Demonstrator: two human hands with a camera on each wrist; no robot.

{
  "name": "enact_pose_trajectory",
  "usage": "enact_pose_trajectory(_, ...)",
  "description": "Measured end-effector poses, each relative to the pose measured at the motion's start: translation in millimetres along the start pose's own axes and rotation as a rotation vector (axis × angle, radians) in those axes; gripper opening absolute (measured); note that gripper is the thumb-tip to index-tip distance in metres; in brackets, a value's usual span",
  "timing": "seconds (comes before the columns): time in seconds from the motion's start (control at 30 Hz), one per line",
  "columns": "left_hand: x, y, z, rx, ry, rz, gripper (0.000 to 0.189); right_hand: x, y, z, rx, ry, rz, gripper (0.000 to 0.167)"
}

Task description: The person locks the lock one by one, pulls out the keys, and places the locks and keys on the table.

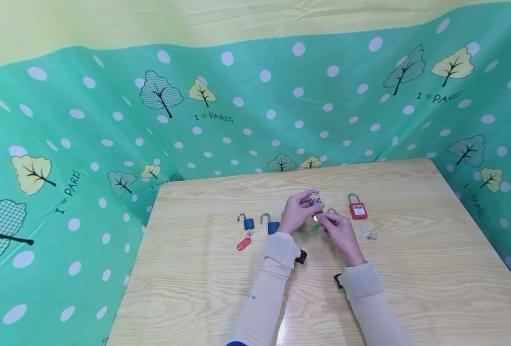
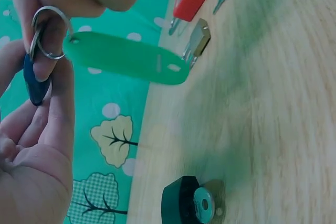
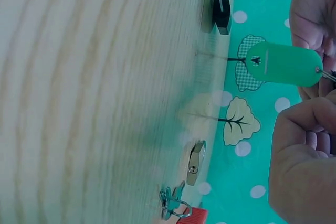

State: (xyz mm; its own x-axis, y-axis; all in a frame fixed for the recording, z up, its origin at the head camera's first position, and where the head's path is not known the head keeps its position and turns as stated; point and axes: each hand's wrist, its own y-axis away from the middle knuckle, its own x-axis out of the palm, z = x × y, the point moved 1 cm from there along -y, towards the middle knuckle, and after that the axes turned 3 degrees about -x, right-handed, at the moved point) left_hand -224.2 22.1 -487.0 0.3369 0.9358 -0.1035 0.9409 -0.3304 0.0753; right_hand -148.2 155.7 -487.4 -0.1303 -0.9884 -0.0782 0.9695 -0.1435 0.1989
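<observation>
My left hand (image 1: 296, 211) holds a small blue padlock (image 1: 316, 205) above the table, its shackle pointing up. With its fingertips my right hand (image 1: 339, 233) pinches a key at the padlock's lower end; the key itself is mostly hidden by fingers. A metal ring (image 2: 51, 32) joins it to a green tag (image 2: 126, 59), which hangs below the hands. In the left wrist view the padlock (image 2: 35, 85) appears dark and edge-on between both hands. The right wrist view shows the green tag (image 3: 283, 64) beside the curled right hand (image 3: 302, 161).
To the left lie a blue padlock (image 1: 248, 223) with a red tag (image 1: 244, 244) and another blue padlock (image 1: 273, 227), shackles raised. A black padlock (image 3: 221, 11) stands partly behind my left hand. Rightward are a brass-coloured padlock (image 3: 196, 162), a red padlock (image 1: 358, 210) and keys (image 1: 367, 234).
</observation>
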Motion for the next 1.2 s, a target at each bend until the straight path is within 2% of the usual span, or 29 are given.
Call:
enact_pose_trajectory(0.2, 12.0, 2.0, 1.1, -0.015, -0.068, -0.054, 0.04, 2.5, -0.5, -4.0, -0.01, -0.061, -0.074, 0.034)
enact_pose_trajectory(0.4, 23.2, 5.3, 2.0, -0.004, -0.028, -0.135, 0.035, 12.4, 0.0, -4.6, -0.06, -0.103, -0.141, 0.027)
enact_pose_trajectory(0.67, 35.3, 8.1, -11.0, 0.042, -0.024, -0.187, 0.03, 15.3, 5.0, -1.2, -0.068, -0.112, -0.246, 0.028)
enact_pose_trajectory(0.8, 39.5, 10.2, -12.8, 0.029, 0.016, -0.206, 0.028, 16.7, 7.8, 0.9, -0.076, -0.16, -0.258, 0.025)
enact_pose_trajectory(0.93, 43.2, 12.2, -15.4, 0.048, 0.058, -0.214, 0.026, 20.2, 9.5, 2.2, -0.107, -0.229, -0.28, 0.022)
enact_pose_trajectory(1.13, 47.7, 15.2, -13.3, 0.062, 0.143, -0.265, 0.022, 22.5, 12.8, 3.2, -0.132, -0.243, -0.304, 0.02)
enact_pose_trajectory(1.2, 48.0, 15.8, -11.0, 0.06, 0.146, -0.279, 0.021, 23.2, 13.5, 2.1, -0.128, -0.252, -0.306, 0.019)
